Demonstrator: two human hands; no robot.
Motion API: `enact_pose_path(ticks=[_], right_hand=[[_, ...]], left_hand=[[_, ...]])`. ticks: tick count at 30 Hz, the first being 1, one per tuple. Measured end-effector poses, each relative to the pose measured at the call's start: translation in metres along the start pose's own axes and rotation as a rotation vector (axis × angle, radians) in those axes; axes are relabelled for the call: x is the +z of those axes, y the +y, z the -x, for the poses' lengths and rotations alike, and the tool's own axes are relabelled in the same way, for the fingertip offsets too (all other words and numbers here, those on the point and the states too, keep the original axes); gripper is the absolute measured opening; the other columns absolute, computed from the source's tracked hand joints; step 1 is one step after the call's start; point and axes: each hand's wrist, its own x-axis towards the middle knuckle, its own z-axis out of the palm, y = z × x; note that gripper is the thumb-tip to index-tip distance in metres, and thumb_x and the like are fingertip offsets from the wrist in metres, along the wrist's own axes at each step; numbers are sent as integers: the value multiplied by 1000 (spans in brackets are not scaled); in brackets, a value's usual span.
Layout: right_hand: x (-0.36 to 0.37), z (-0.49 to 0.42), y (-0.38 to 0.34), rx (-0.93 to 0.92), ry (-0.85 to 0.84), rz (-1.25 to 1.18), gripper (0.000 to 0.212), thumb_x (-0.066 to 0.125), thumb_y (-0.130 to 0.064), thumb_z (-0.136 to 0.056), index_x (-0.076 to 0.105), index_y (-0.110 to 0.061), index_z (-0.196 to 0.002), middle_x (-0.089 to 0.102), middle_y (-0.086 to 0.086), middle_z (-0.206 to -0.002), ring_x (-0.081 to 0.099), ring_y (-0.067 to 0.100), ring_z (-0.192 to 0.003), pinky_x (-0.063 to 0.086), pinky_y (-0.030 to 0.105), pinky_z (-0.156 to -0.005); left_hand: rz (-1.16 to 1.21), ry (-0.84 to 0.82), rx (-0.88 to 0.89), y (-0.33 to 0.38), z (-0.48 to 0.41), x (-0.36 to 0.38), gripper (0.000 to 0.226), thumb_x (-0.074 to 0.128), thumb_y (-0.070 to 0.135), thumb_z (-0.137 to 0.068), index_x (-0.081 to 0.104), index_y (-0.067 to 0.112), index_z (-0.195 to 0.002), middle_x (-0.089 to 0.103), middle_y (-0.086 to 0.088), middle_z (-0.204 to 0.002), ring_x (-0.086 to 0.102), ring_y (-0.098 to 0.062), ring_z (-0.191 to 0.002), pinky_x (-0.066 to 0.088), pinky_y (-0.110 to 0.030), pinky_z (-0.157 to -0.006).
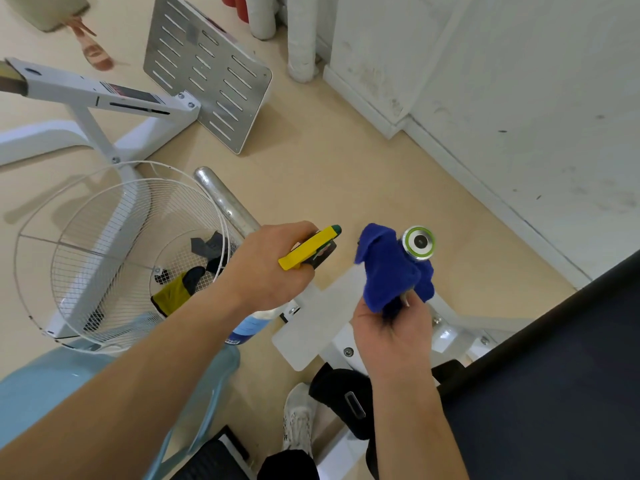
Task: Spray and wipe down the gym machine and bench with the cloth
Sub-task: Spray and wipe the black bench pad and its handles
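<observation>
Head-worn wide-angle view, steeply downward, close

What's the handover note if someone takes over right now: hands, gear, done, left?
Left hand grips the yellow-headed spray bottle, nozzle pointing toward the cloth.
Right hand holds the blue cloth bunched around the chrome bar with the green-ringed end cap.
Black padded bench is at lower right, no hand on it.
Done: cannot tell from this view.
Left, likely: wipe this bar, the white machine frame, then the bench.
</observation>
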Motion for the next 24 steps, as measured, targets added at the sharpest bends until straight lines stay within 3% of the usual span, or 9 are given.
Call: enact_pose_path(ticks=[5,7,9,13,16,18,20,22,24], right_hand=[[-1,-40,5,-183,202,376,29,40,-6,-103,52,-24,-84,48,-5,-79,53,1,-67,32,9,-58],[-5,-47,-2,-189,236,340,15,48,-7,-100,57,-8,-87,54,3,-85,52,6,-73,41,13,-66],[-9,-44,-18,-231,268,551,23,52,-20,-100,58,1,-96,58,14,-86,46,12,-66,37,21,-57],[-16,-38,-50,-551,200,625,22,53,0,-90,62,-19,-96,60,2,-81,53,17,-70,43,24,-53],[7,-39,-75,-694,-9,1084,30,51,-1,-89,55,-24,-71,49,-7,-66,42,5,-59,37,21,-55],[19,-52,-94,-571,-34,1430,39,46,-1,-94,54,-31,-70,46,-9,-64,43,-1,-52,37,19,-58],[38,-53,-103,-352,-172,1566,21,47,-12,-100,62,-22,-89,59,-5,-75,57,-6,-62,43,12,-64],[62,-56,-109,1,-314,1409,39,45,-42,-95,69,-13,-104,71,5,-94,67,11,-84,50,24,-77],[79,-69,-112,75,-397,1566,39,50,-47,-93,75,-18,-100,69,9,-105,65,24,-93,48,36,-80]], left_hand=[[30,24,-14,0,-2,-1,27,50,23,-72,68,19,-92,61,3,-64,55,-20,-61,47,-36,-57],[27,19,-24,0,-3,3,26,50,22,-71,67,21,-90,59,4,-63,54,-17,-61,46,-37,-56],[30,9,-17,0,-4,6,22,51,20,-71,65,20,-88,58,3,-63,54,-18,-61,47,-39,-57],[33,3,-6,2,-7,12,18,51,17,-71,62,16,-85,58,-1,-63,53,-24,-61,49,-43,-57],[48,-15,-9,3,-12,14,19,50,16,-70,62,17,-85,58,0,-63,52,-21,-61,49,-44,-57],[33,-19,-16,3,-14,16,19,50,17,-69,61,20,-84,58,1,-65,53,-18,-62,49,-44,-57],[23,-18,-19,4,-15,19,21,51,18,-69,61,22,-86,60,2,-67,56,-19,-64,50,-43,-58],[42,-10,-24,4,-17,20,23,52,16,-69,63,23,-88,62,2,-69,57,-22,-66,51,-42,-59],[70,5,-40,4,-18,21,24,53,13,-70,64,24,-88,62,3,-69,56,-20,-66,50,-40,-59]])
